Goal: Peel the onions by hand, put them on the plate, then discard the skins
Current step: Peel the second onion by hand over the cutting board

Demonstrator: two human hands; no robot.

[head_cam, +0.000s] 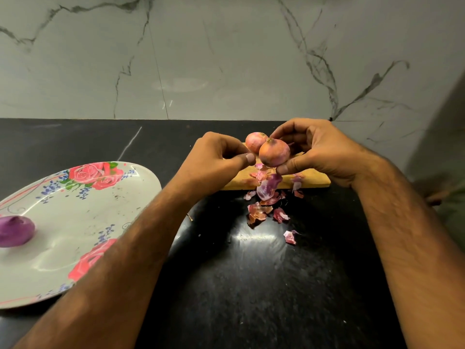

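Note:
My right hand (pixel 314 149) holds an unpeeled pinkish-orange onion (pixel 274 152) between thumb and fingers, above a wooden board (pixel 312 178). My left hand (pixel 219 157) is curled just left of it, thumb tip beside the onion; I cannot tell whether it pinches any skin. A second unpeeled onion (pixel 254 142) sits behind on the board. A peeled purple onion (pixel 15 230) lies on the floral plate (pixel 83 210) at the left. Several torn onion skins (pixel 266 190) lie on the board's front edge and on the black counter below it.
The black stone counter (pixel 251 285) stretches toward me from a marble wall (pixel 226 59) at the back. The plate overhangs the left of the view. A blurred greenish shape (pixel 453 192) shows at the right edge.

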